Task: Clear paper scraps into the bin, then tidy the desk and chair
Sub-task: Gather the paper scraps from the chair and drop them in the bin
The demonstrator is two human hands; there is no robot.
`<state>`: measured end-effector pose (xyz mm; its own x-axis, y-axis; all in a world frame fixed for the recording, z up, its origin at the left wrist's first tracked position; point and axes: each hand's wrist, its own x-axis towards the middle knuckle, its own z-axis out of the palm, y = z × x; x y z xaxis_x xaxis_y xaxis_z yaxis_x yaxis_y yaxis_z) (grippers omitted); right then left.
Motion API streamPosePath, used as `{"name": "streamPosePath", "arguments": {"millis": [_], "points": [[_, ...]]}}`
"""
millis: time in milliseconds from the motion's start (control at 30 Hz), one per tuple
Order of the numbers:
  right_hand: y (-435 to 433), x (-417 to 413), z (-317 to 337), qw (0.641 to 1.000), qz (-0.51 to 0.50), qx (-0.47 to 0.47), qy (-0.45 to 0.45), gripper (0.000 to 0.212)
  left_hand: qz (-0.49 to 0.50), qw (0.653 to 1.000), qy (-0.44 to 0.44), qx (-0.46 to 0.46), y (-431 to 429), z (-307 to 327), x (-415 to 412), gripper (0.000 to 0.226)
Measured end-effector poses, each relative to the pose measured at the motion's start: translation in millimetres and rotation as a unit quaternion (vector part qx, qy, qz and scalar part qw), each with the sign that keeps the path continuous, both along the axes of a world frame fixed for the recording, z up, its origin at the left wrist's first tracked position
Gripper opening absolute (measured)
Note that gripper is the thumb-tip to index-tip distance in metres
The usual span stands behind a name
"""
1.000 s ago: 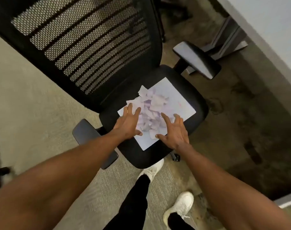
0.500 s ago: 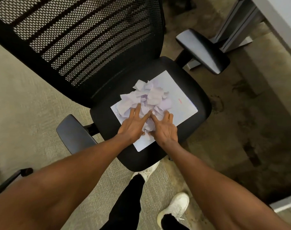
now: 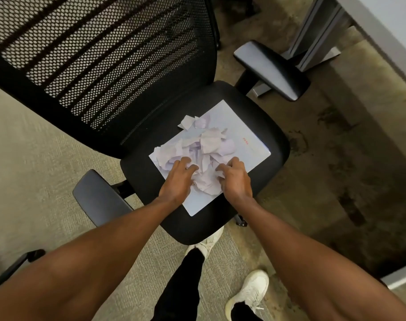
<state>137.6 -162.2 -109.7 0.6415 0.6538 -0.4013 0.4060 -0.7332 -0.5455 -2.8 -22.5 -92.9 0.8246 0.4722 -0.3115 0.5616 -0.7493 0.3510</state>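
- Scraps [image 3: 204, 147] are lying mid-frame on a sheet [image 3: 248, 149] on the chair [image 3: 273, 144].
- Left hand [image 3: 177, 179] and right hand [image 3: 235, 179] are curling into the pile, bunching scraps.
- Light and loose; probably scooping from both sides is working best.

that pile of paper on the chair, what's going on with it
A person is standing over a black office chair and gathering torn paper scraps that lie heaped on a white sheet on the seat. The left hand and right hand sit at the near edge of the pile, fingers curled into the scraps, bunching some between them. No bin is in view, and most scraps are loose on the sheet.
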Motion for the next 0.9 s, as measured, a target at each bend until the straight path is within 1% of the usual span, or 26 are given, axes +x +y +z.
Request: {"name": "streamPosePath", "arguments": {"millis": [100,200,400,533,700,800,900], "points": [[-8,6,0,0.998,0.033,0.007,-0.049,0.024,0.024,0.999,-0.027,-0.019,1,6,-1,0.038],[-12,2,6,0.999,-0.021,0.016,-0.024,0.029,0.051,0.997,-0.053,-0.033,0,14,0,0.028],[-23,-1,23,0.993,-0.090,0.064,-0.037,0.029,0.085,0.990,-0.099,-0.048,-7,30,5,0.017],[-29,4,37,0.986,-0.139,0.087,-0.032,0.027,0.124,0.982,-0.129,-0.057,-12,40,5,0.014],[-38,8,62,0.975,-0.188,0.115,-0.013,0.024,0.201,0.965,-0.157,-0.061,-14,58,6,0.010],[-45,6,76,0.967,-0.220,0.130,-0.004,0.022,0.258,0.948,-0.173,-0.068,-23,70,5,0.012],[-57,1,84,0.956,-0.255,0.145,0.004,0.023,0.282,0.939,-0.184,-0.075,-41,80,5,0.013]]}}
